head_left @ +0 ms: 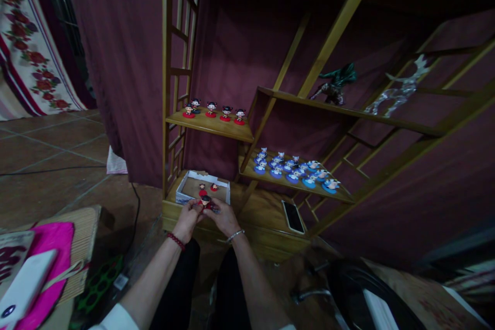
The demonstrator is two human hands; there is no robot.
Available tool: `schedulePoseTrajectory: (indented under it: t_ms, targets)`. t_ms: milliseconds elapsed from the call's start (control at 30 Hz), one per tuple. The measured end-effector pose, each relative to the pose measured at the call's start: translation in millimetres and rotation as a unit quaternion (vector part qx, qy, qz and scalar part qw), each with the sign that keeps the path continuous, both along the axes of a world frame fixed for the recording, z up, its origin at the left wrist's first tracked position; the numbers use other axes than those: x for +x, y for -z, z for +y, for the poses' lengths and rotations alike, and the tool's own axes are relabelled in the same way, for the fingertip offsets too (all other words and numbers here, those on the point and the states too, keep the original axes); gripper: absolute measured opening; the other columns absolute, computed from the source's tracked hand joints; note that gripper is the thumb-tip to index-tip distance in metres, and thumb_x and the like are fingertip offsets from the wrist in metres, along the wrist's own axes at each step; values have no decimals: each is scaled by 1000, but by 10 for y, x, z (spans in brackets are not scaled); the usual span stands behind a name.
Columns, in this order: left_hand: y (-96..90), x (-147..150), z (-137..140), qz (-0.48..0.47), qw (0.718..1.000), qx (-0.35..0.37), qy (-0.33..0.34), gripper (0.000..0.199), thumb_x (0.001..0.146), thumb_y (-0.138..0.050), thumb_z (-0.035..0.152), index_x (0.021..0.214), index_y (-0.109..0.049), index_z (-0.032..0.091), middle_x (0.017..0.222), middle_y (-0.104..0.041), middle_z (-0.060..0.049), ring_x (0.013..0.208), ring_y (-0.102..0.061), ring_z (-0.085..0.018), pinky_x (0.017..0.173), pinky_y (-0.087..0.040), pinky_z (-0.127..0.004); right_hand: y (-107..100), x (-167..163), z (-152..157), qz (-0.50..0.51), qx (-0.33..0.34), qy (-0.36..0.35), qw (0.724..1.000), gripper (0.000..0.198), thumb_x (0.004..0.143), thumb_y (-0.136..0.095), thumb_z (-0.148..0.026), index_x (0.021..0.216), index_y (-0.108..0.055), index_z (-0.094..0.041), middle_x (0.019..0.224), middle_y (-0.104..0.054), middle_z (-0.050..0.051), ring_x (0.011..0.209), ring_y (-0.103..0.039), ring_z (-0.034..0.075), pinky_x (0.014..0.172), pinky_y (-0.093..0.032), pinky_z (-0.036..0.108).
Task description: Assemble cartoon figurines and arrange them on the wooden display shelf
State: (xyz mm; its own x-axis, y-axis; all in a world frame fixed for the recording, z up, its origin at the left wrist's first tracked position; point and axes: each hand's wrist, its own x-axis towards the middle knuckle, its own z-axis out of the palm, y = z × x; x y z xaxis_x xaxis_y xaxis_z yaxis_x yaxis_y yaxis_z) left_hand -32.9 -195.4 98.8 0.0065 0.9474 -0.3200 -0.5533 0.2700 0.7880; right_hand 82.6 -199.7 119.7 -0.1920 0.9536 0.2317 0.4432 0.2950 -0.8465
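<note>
Between my two hands, just in front of the box, is a small dark-haired figurine (pixel 205 201) in red. My left hand (pixel 188 219) grips it from the left, with a red bead bracelet on that wrist. My right hand (pixel 223 216) closes on it from the other side; a silver bracelet circles that wrist. Behind my hands, the shallow cardboard box (pixel 181 197) holds a figurine (pixel 214 186) and another figurine (pixel 202 187), both on red bases. Several similar red-based figurines (pixel 211 109) stand on the small shelf (pixel 209 124) above. My fingers partly hide the held figurine's base.
Several blue-and-white figurines (pixel 293 175) stand on the middle shelf (pixel 344 196). A phone (pixel 293 216) lies on the lowest board. Above are a green figure (pixel 335 85) and a clear deer (pixel 400 90). Wooden posts (pixel 167 62) frame the left. A black chair (pixel 359 294) is at lower right.
</note>
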Motion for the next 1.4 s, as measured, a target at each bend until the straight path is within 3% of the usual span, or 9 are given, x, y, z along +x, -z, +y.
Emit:
schedulePoseTrajectory:
  t_ms: [167,433,1067,1400]
  targets:
    - [-43,-25,-3,11,1000,-3,-5,13,67,-54,4,75,-50,14,63,-58,0,56,-56,-8,58,-48,-21,28,-24,31,18,-20,8,1000,39,64,-60,-22,102,-57,-21,91,-63,1,80,-58,16,75,-45,30]
    - [-132,-63,-21,-10,1000,5,-7,13,67,-53,1,73,-52,13,64,-60,-1,58,-57,-9,60,-48,-22,6,-60,50,33,-14,4,999,27,64,-59,-22,91,-61,-20,82,-64,0,74,-58,15,72,-46,28]
    - [-96,-192,55,6,997,55,55,20,59,-60,4,78,-61,11,79,-65,-8,71,-60,-15,69,-47,-27,54,-59,164,42,-13,-6,999,31,65,-61,-27,95,-61,-19,87,-65,2,77,-59,16,73,-47,31]
    - [-229,-213,17,20,998,47,39,26,60,-59,1,83,-58,13,76,-64,-5,67,-59,-13,65,-47,-28,15,-69,196,34,0,-11,999,30,65,-61,-28,94,-60,-20,87,-65,1,77,-59,16,74,-47,31]
